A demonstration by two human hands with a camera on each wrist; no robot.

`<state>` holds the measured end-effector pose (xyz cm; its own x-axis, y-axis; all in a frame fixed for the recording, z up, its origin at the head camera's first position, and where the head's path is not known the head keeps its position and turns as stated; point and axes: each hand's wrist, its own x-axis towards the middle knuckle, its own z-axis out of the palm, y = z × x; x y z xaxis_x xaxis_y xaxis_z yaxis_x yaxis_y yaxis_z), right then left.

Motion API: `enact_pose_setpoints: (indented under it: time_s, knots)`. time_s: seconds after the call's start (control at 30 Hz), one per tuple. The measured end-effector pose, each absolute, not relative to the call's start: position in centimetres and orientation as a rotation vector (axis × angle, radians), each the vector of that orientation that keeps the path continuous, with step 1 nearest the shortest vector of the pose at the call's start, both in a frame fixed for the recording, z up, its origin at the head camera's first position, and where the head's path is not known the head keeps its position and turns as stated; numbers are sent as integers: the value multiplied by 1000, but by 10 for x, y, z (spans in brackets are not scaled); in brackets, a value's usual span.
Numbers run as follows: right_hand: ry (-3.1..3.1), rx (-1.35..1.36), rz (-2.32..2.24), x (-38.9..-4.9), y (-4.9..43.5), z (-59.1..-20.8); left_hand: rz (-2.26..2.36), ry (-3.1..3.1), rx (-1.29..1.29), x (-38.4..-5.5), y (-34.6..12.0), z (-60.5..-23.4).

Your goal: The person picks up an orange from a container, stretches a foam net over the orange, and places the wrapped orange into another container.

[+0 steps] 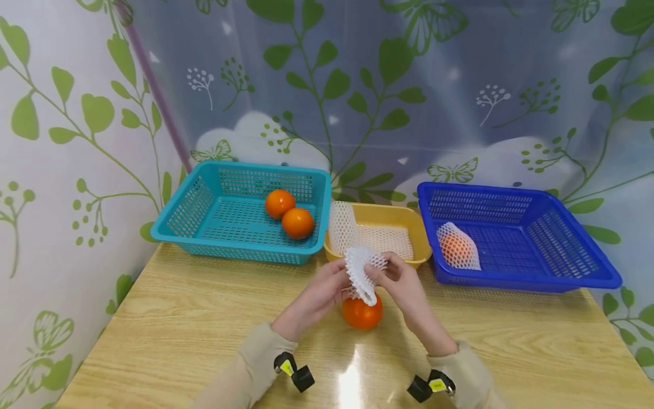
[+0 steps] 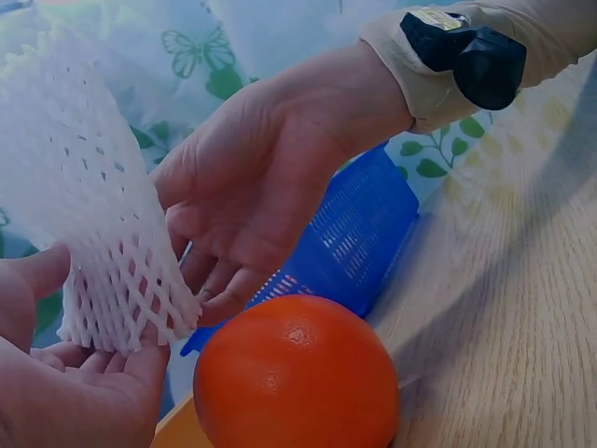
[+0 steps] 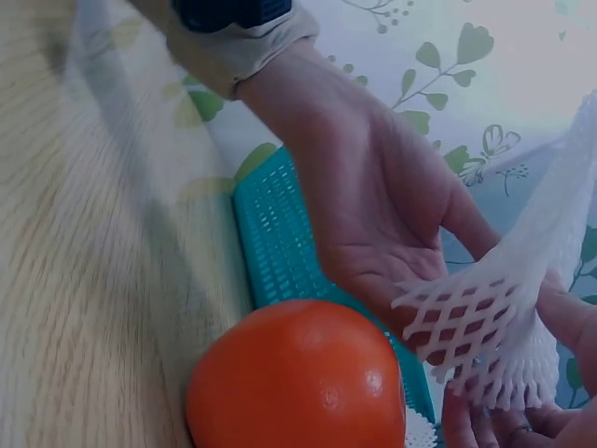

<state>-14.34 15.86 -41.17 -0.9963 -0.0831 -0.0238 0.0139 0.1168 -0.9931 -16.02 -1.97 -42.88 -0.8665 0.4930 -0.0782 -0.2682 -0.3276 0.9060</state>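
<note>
A white foam net sleeve [image 1: 360, 272] is held between both hands, its lower end spread into a mesh opening. My left hand [image 1: 324, 287] grips its left side, with thumb and fingers about the rim in the left wrist view. On the other side my right hand [image 1: 406, 287] pinches it between thumb and fingers. Just below the sleeve, a smooth, shiny orange fruit [image 1: 363, 316] sits on the wooden table, apart from the netting in the left wrist view. Some fingertips are hidden behind the mesh.
A teal basket [image 1: 240, 253] at the left holds two orange fruits [image 1: 288, 214]. Behind the hands, a yellow basket [image 1: 421, 230] contains more white foam nets [image 1: 343, 227]. At the right, a blue basket [image 1: 526, 278] holds one netted fruit [image 1: 457, 250]. A patterned curtain stands behind.
</note>
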Motion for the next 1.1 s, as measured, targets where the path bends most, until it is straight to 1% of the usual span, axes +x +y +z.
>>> enact_pose_setpoints:
  time_s: [0.17,0.37,0.53,0.87,1.1]
  knots:
    - [2174,-18,-2109,-144,163,-412,2212,1461,284,-160,-20,-431]
    - [1844,-29,-2319,-145,168,-415,2257,1408,205,-161,-21,-431]
    - [1681,3,-2391,-143,171,-416,2286,1320,187,-160,-23,-430]
    - [1657,164,-2349,-137,178,-427,2305,1309,80,-156,-30,-440]
    - [1710,198,-2222,-130,182,-443,2159,1461,7,-154,-37,-454]
